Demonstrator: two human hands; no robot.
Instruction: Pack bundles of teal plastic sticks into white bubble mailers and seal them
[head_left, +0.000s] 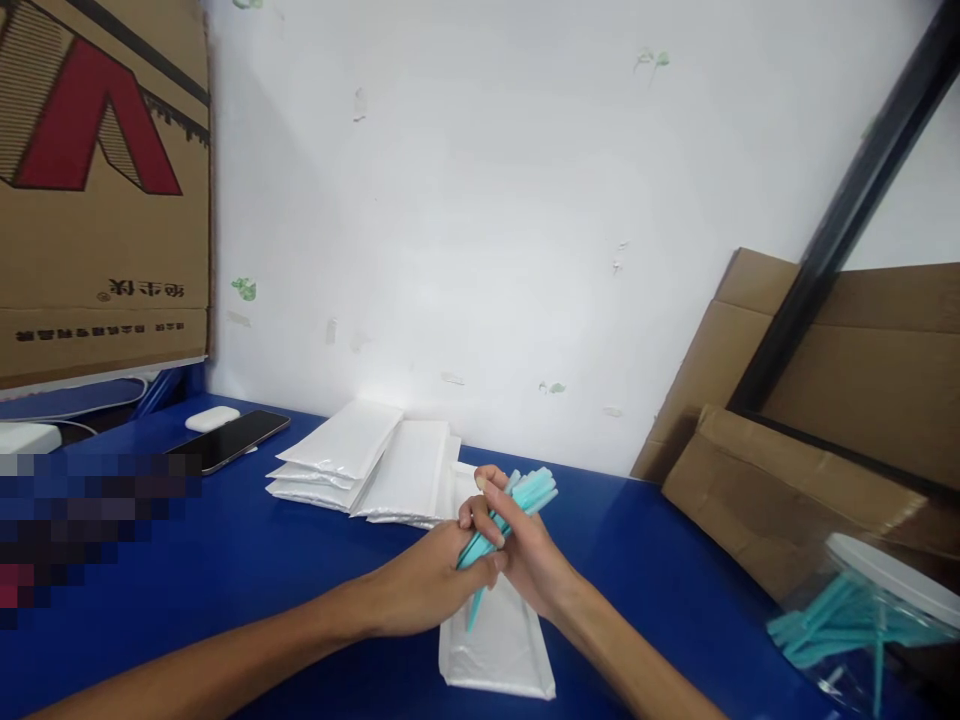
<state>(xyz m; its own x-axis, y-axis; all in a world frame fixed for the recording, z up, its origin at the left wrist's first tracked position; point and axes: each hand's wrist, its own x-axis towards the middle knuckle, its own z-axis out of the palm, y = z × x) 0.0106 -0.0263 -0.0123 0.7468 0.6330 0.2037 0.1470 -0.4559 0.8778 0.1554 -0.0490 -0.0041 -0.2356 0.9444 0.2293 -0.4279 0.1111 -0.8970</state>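
A blue table (pixel 247 560) runs up against a white wall (pixel 480 220) marked with scraps of tape. At the far left a cardboard box (pixel 105 190) with a red emblem stands on it, and beside that lie a small white case (pixel 212 418) and a dark phone (pixel 232 440), face up. Further along sits a loose stack of white padded envelopes (pixel 367 465). In the middle, the left hand (pixel 427 585) is wrapped around the lower end of a bundle of teal sticks (pixel 510 510), and the right hand (pixel 525 555) clasps the same bundle from the other side, fingers curled over it. The bundle is held just above another white envelope (pixel 499 640) lying flat on the table. On the right, folded cardboard sheets (pixel 810 480) lean against the wall, and a clear jar (pixel 862 620) holding more teal sticks stands at the edge.
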